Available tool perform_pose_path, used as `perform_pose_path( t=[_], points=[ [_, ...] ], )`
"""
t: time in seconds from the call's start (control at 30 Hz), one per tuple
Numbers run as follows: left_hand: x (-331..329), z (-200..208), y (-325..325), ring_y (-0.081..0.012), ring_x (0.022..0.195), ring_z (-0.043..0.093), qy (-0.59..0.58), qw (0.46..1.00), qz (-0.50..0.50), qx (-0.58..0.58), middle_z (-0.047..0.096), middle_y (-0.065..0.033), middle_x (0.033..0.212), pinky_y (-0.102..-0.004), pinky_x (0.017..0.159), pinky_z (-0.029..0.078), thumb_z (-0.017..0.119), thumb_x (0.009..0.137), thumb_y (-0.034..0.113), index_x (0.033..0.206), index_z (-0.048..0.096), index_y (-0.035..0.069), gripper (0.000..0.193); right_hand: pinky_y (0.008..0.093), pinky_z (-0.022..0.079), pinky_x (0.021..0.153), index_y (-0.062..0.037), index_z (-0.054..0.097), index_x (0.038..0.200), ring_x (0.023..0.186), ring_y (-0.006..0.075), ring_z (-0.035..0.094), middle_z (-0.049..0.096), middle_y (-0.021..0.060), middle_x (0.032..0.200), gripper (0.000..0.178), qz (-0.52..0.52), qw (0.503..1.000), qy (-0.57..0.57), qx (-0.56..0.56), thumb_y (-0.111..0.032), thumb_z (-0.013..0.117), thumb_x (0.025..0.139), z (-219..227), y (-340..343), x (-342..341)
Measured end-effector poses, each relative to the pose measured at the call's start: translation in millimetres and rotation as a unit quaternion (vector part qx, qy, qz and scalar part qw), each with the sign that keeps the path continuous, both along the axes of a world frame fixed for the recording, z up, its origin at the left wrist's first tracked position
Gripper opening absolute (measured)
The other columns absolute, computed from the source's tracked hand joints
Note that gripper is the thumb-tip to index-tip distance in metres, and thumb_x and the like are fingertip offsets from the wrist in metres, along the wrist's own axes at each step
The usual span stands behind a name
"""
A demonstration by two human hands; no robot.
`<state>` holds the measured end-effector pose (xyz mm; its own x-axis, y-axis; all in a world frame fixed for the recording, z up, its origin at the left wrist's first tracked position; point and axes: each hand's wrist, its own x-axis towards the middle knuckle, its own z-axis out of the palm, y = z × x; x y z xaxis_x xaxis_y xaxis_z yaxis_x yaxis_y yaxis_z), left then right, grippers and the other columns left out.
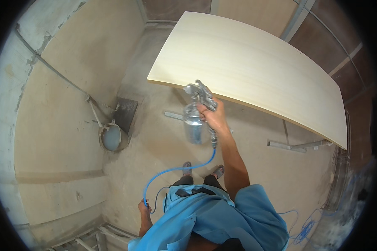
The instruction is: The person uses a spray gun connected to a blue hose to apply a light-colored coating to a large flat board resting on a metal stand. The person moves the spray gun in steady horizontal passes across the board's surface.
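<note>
Near right, some blue hose (pixel 304 231) lies coiled on the floor (pixel 155 144). Near left, I've got the left hand (pixel 143 206) closed around the air hose (pixel 167 169), keeping a loop of it out to the side. Hose runs up to the handle of the spray gun (pixel 206 97), so the hookup looks done. Right hand (pixel 215 118) is wrapped around that gun, out in front, cup (pixel 193 124) hanging under it. Gun is a bit blurred; can't tell if the trigger is pulled, can't read the cup level, no spray visible to me. Left side, a bucket (pixel 124 142) with cloudy liquid stands on the floor, apart from both hands. Beyond the gun is the pale panel (pixel 247 62), lying flat on a metal stand (pixel 295 146), gun head at its near edge, toward the left end. Panel's in place, top face bare of objects. Progress on it: unclear. Top looks evenly pale, no wet boundary I can pick out, so I can't split coated from uncoated. My read: setup complete, surface work unconfirmed. Underside hidden from here. Far side, just wall panels (pixel 247 16).
</note>
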<state>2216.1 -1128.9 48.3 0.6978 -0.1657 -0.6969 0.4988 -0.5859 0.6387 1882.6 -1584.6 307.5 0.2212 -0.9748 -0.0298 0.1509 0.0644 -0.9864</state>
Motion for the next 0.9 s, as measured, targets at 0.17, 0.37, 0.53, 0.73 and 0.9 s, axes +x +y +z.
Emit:
perform_pose_path(
  t=[0.17, 0.37, 0.53, 0.73, 0.9],
  points=[
    [84, -18, -40, -0.0139, 0.031, 0.035, 0.009, 0.996, -0.089, 0.031, 0.042, -0.0028, 0.049, -0.0295, 0.029, 0.023, 0.054, 0.087, 0.024, 0.078, 0.064, 0.002, 0.025, 0.0312, 0.048, 0.087, -0.0053, 0.044, 0.142, 0.091, 0.0194, 0.062, 0.068, 0.0137, 0.107, 0.062, -0.135, 0.984, 0.11, -0.023, 0.0, 0.062, 0.083, -15, 22, 24],
    [155, -75, -68, -0.014, 0.032, 0.038, 0.044, 0.971, -0.223, 0.072, 0.046, -0.0034, 0.049, -0.0291, 0.03, 0.026, 0.057, 0.086, 0.022, 0.082, 0.067, -0.003, 0.027, 0.0308, 0.047, 0.089, -0.0025, 0.046, 0.14, 0.096, 0.0191, 0.063, 0.068, 0.0157, 0.108, 0.059, -0.233, 0.932, 0.276, -0.031, 0.0, 0.059, 0.082, -66, 54, 13],
    [83, -60, -142, -0.0141, 0.039, 0.044, -0.023, 0.924, -0.382, 0.023, 0.05, -0.0044, 0.052, -0.0294, 0.036, 0.032, 0.058, 0.09, 0.027, 0.084, 0.069, -0.001, 0.03, 0.0314, 0.047, 0.085, -0.0011, 0.048, 0.138, 0.094, 0.0174, 0.06, 0.068, 0.0149, 0.108, 0.058, -0.351, 0.878, 0.321, -0.049, -0.003, 0.059, 0.081, -67, 76, -152],
    [-20, -48, -171, -0.0125, 0.055, 0.053, -0.006, 0.862, -0.502, -0.068, 0.058, -0.0057, 0.061, -0.0302, 0.05, 0.041, 0.059, 0.089, 0.027, 0.088, 0.071, 0.001, 0.029, 0.0317, 0.048, 0.086, 0.0, 0.048, 0.138, 0.093, 0.0201, 0.063, 0.068, 0.0161, 0.108, 0.058, -0.459, 0.76, 0.453, -0.076, -0.005, 0.059, 0.081, -30, 120, -262],
    [23, -48, -160, -0.0133, 0.067, 0.057, -0.025, 0.825, -0.563, -0.039, 0.065, -0.0071, 0.073, -0.0292, 0.062, 0.046, 0.059, 0.088, 0.024, 0.089, 0.071, -0.001, 0.027, 0.0311, 0.051, 0.074, -0.0006, 0.048, 0.139, 0.077, 0.0186, 0.063, 0.069, 0.0132, 0.091, 0.06, -0.491, 0.738, 0.438, -0.152, -0.004, 0.06, 0.08, -14, 141, -214]
  ],
)
